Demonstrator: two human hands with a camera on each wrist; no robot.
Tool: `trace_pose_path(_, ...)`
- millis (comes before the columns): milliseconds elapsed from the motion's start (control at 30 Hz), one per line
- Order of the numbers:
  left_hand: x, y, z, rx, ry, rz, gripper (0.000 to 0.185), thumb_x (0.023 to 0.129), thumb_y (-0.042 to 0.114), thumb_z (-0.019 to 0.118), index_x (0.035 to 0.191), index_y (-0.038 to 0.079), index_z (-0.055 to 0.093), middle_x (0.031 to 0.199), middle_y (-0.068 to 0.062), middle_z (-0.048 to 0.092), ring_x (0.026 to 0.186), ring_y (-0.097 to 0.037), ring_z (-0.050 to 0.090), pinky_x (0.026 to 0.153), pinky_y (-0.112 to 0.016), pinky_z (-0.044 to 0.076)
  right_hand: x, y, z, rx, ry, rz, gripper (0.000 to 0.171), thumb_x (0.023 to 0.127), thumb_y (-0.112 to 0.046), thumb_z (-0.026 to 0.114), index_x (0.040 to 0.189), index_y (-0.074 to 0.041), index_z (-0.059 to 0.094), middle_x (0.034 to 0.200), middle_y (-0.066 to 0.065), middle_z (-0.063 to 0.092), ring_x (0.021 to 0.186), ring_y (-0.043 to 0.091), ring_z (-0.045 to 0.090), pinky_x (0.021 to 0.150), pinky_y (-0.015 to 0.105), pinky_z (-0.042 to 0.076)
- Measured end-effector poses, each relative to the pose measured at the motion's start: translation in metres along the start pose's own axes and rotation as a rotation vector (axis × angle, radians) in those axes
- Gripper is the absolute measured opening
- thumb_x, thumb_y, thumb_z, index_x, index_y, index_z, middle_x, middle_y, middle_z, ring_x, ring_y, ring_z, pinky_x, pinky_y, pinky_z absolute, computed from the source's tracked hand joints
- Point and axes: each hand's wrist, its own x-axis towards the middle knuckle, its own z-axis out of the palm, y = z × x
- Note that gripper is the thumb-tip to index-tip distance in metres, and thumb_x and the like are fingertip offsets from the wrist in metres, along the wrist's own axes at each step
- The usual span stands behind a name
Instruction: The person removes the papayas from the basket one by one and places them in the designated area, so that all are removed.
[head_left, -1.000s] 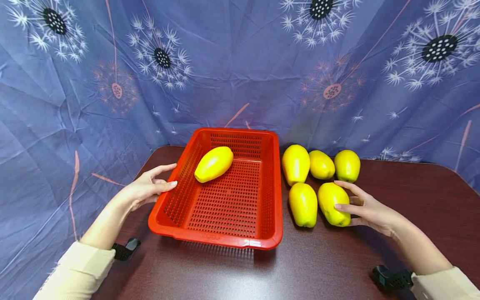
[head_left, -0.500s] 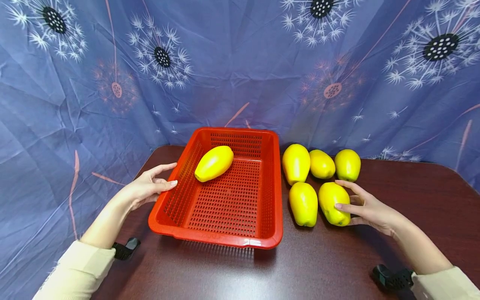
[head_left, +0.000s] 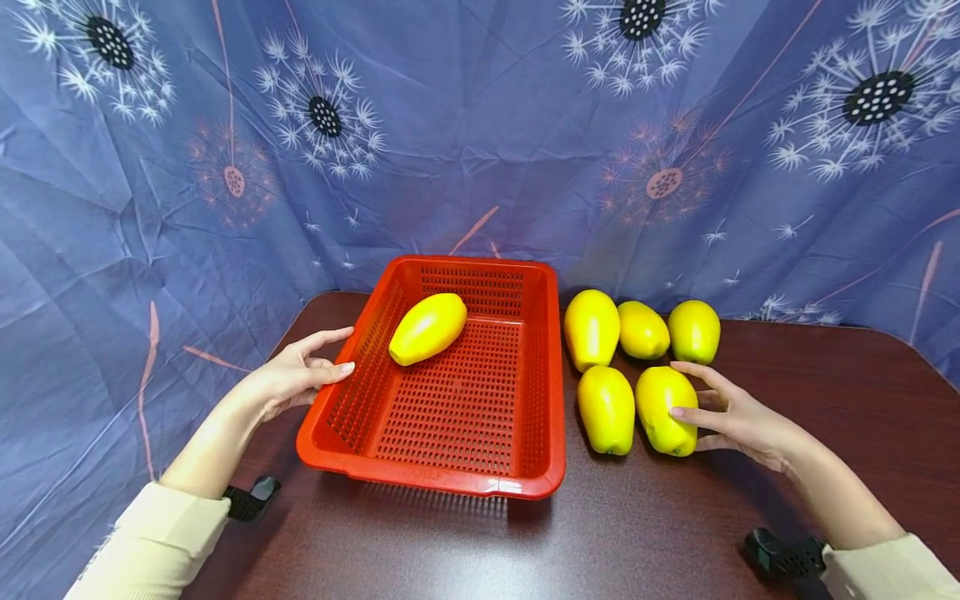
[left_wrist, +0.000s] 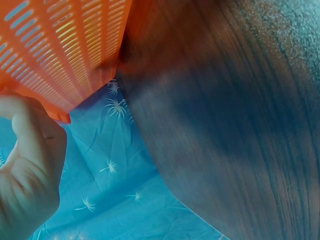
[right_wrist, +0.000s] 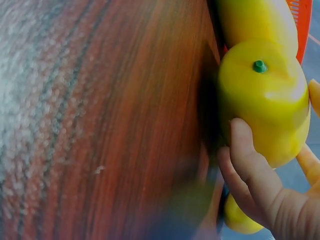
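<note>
A red slotted plastic basket (head_left: 432,475) stands on the table, one yellow papaya (head_left: 428,328) lying in its far left part. My left hand (head_left: 300,375) grips the basket's left rim, thumb over the top; in the left wrist view the bent left hand (left_wrist: 30,165) shows beside the orange-looking slotted wall (left_wrist: 65,45). Right of the basket, my right hand (head_left: 738,417) holds the near right papaya (head_left: 663,410) by its right side, thumb on top and fingers spread around it. The right wrist view shows this papaya's (right_wrist: 265,100) green stem end between thumb and fingers.
Close left of the held papaya lies another papaya (head_left: 606,410). Behind them sit a long papaya (head_left: 592,329), a smaller one (head_left: 642,330) and a rounder one (head_left: 694,332). A blue dandelion-print cloth (head_left: 465,167) hangs behind the dark wooden table (head_left: 420,550).
The papaya in my right hand has turned very slightly, its stem end shifting a little left and toward me. Both hands and the basket otherwise stay put.
</note>
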Motion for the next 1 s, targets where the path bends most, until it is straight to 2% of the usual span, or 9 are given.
trace_pose_path(300, -0.001, 0.000, -0.001, 0.005, -0.002, -0.002, 0.075, 0.090, 0.011, 0.061, 0.150, 0.011, 0.015, 0.080, -0.005, 0.063, 0.076, -0.018, 0.065, 0.071, -0.038, 0.056, 0.000, 0.001, 0.000, 0.008, 0.015, 0.018, 0.071, 0.094, -0.017, 0.057, 0.148, -0.018, 0.011, 0.137, 0.034, 0.012, 0.107, 0.034, 0.051, 0.078, 0.047, 0.053)
trace_pose_path(533, 0.000, 0.000, 0.000, 0.005, -0.002, -0.001, 0.075, 0.090, 0.011, 0.061, 0.150, 0.011, 0.015, 0.079, -0.005, 0.063, 0.076, -0.017, 0.065, 0.071, -0.038, 0.056, -0.006, -0.002, -0.007, -0.001, 0.027, -0.024, 0.069, 0.094, -0.014, 0.056, 0.148, -0.018, 0.013, 0.137, 0.037, 0.011, 0.108, 0.032, 0.052, 0.077, 0.046, 0.053)
trace_pose_path(767, 0.000, -0.002, -0.001, 0.006, -0.002, -0.002, 0.075, 0.090, 0.011, 0.061, 0.150, 0.012, 0.016, 0.080, -0.005, 0.063, 0.077, -0.017, 0.065, 0.071, -0.038, 0.055, -0.015, -0.007, -0.019, -0.005, 0.027, -0.063, 0.064, 0.096, -0.011, 0.052, 0.147, -0.019, 0.014, 0.137, 0.037, 0.014, 0.101, 0.009, 0.057, 0.078, 0.046, 0.053)
trace_pose_path(867, -0.001, -0.002, -0.001, 0.004, -0.002, 0.000, 0.075, 0.090, 0.011, 0.061, 0.150, 0.011, 0.015, 0.080, -0.004, 0.062, 0.076, -0.017, 0.065, 0.071, -0.038, 0.055, -0.018, -0.009, -0.027, -0.015, 0.038, -0.116, 0.060, 0.096, -0.006, 0.050, 0.146, -0.023, 0.022, 0.133, 0.021, 0.036, 0.100, 0.002, 0.057, 0.076, 0.043, 0.054)
trace_pose_path(1000, -0.001, -0.001, 0.000, 0.002, -0.002, 0.002, 0.075, 0.091, 0.011, 0.061, 0.150, 0.011, 0.015, 0.080, -0.004, 0.063, 0.077, -0.017, 0.065, 0.072, -0.038, 0.055, -0.022, -0.013, -0.035, -0.010, 0.040, -0.208, 0.052, 0.095, 0.003, 0.046, 0.138, -0.024, 0.037, 0.115, -0.007, 0.055, 0.099, 0.006, 0.060, 0.073, 0.038, 0.055)
